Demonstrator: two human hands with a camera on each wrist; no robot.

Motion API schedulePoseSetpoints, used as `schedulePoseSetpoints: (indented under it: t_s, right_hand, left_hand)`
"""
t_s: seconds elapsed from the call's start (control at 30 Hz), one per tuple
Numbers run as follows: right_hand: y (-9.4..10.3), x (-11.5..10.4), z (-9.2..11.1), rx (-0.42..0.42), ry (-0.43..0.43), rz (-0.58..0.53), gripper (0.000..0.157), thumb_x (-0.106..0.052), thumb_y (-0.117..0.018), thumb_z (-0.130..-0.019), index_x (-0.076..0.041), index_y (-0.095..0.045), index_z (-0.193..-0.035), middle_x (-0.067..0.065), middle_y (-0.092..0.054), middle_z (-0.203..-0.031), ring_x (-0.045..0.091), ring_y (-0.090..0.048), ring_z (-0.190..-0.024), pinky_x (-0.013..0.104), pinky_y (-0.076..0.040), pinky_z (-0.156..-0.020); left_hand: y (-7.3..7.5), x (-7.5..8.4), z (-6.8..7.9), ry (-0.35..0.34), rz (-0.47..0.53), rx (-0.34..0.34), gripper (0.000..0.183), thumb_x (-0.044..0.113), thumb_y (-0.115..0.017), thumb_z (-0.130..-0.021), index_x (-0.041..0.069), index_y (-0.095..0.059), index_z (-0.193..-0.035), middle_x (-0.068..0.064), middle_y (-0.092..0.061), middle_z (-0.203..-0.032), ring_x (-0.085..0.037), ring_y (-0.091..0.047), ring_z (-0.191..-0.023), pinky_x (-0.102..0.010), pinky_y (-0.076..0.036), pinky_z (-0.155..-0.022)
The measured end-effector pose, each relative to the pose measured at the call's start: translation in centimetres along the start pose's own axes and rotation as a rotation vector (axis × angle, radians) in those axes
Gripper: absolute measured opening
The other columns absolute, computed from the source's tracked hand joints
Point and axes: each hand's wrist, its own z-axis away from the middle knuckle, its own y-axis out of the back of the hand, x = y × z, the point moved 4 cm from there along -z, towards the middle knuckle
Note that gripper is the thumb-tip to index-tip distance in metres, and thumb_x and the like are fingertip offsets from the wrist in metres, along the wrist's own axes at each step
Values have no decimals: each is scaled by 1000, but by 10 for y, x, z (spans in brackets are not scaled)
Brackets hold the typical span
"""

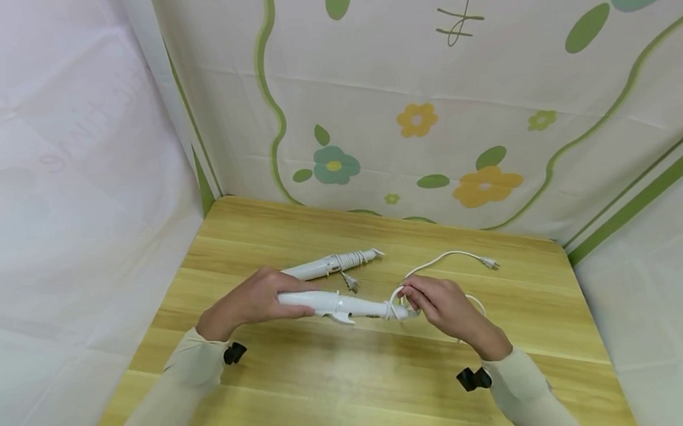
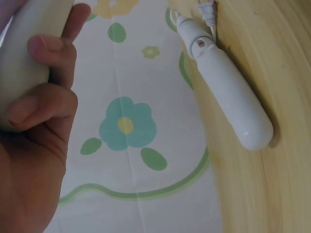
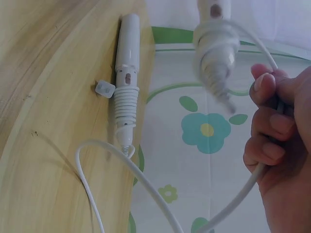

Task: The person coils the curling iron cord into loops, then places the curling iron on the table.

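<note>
My left hand [image 1: 266, 298] grips a white curling iron [image 1: 324, 301] by its thick end, holding it up off the table. A small lever [image 1: 342, 318] sticks out from its side. In the left wrist view the fingers [image 2: 53, 99] curl round the white body. My right hand [image 1: 441, 302] pinches the white power cord [image 1: 441, 256] close to the iron's narrow end. Part of the cord loops round that end, shown in the right wrist view as turns of cord [image 3: 216, 41]. The rest trails to a two-pin plug [image 1: 490, 263] at the right.
A second white curling iron [image 1: 316, 268] lies behind on the wooden table [image 1: 343, 387], its cord wound tightly round its narrow part and its plug [image 1: 352, 282] beside it. A flower-printed cloth [image 1: 367, 84] hangs at the table's back edge, with pale cloth at both sides.
</note>
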Motion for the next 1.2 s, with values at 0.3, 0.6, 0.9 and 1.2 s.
schedulePoseSetpoints:
  t_s: [0.3,0.6,0.9,1.2]
  right_hand:
    - [-9,2,2,-122,-15,-223,29,9,-59,-106,-19,-66,-102,-5,-59,-75,-5,-44,-68,19,-48,-67]
    - [-17,-4,5,-113,-72,-374,28,10,-55,-108,-13,-72,-107,0,-66,-79,2,-53,-66,21,-50,-62]
    - [-31,-6,10,-92,-252,-505,27,3,-47,-114,-11,-68,-104,5,-62,-75,8,-46,-64,25,-42,-58]
    - [-35,-9,4,40,-316,-502,30,-2,-43,-117,-8,-72,-109,5,-62,-75,17,-49,-59,26,-42,-51]
  left_hand:
    - [-5,2,5,7,255,-53,36,19,-91,-89,9,-84,-123,-6,-84,-118,5,-59,-68,-17,-51,-57]
    - [-13,-1,8,101,461,-6,35,4,-87,-89,0,-81,-124,-16,-83,-115,1,-55,-62,-20,-47,-52]
    - [-18,-2,6,206,477,154,38,5,-87,-92,4,-80,-129,-15,-82,-119,-10,-67,-84,-26,-57,-64]
    - [-20,1,3,165,383,281,41,4,-89,-90,4,-80,-130,-16,-80,-124,-10,-71,-88,-25,-59,-69]
